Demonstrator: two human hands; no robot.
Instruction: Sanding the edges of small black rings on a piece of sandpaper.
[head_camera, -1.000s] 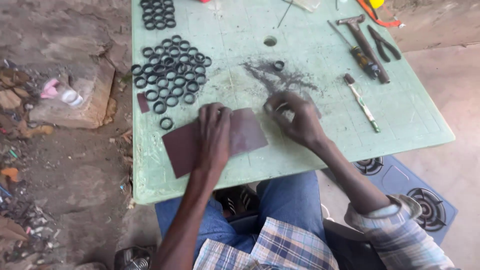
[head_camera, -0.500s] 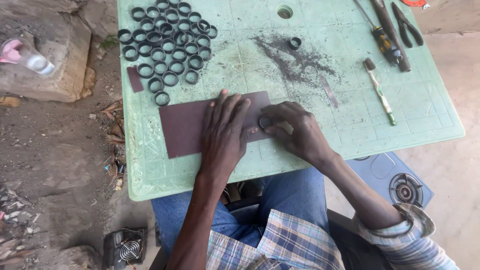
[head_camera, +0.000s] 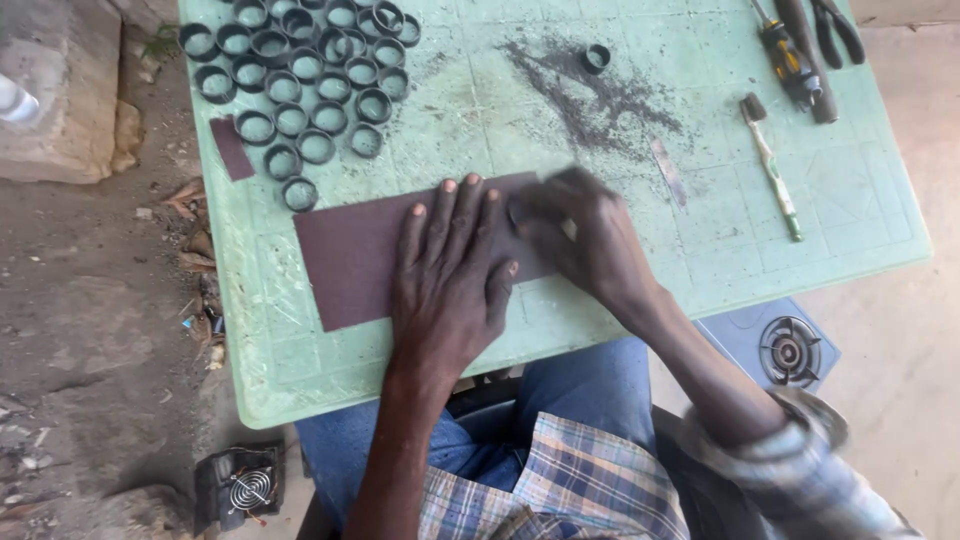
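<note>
Left hand (head_camera: 452, 280) lies flat with its fingers spread on a dark brown abrasive sheet (head_camera: 350, 255), pressing it to the pale green table (head_camera: 330, 370), which looks meant to keep the sheet from sliding. Right hand (head_camera: 580, 240) sits at the sheet's right end, blurred, fingers curled down as if pinching some small piece against the sheet; what it grips cannot be told. The sheet lies slanted near the table's front edge, its left half bare and free, its lower left corner close to the rim. Behind it, at the far left, a cluster of dark rings (head_camera: 300, 70) stands packed together, the nearest ring just beside the sheet's upper edge, and a small brown strip (head_camera: 232, 150) lies at the left rim. 1 lone ring (head_camera: 597, 58) sits in a smear of dark dust (head_camera: 590, 95). To the right lie a thin metal strip (head_camera: 668, 172), a green-handled brush (head_camera: 770, 165) and pliers (head_camera: 835, 30), well apart from the hands, leaving open table between.
</note>
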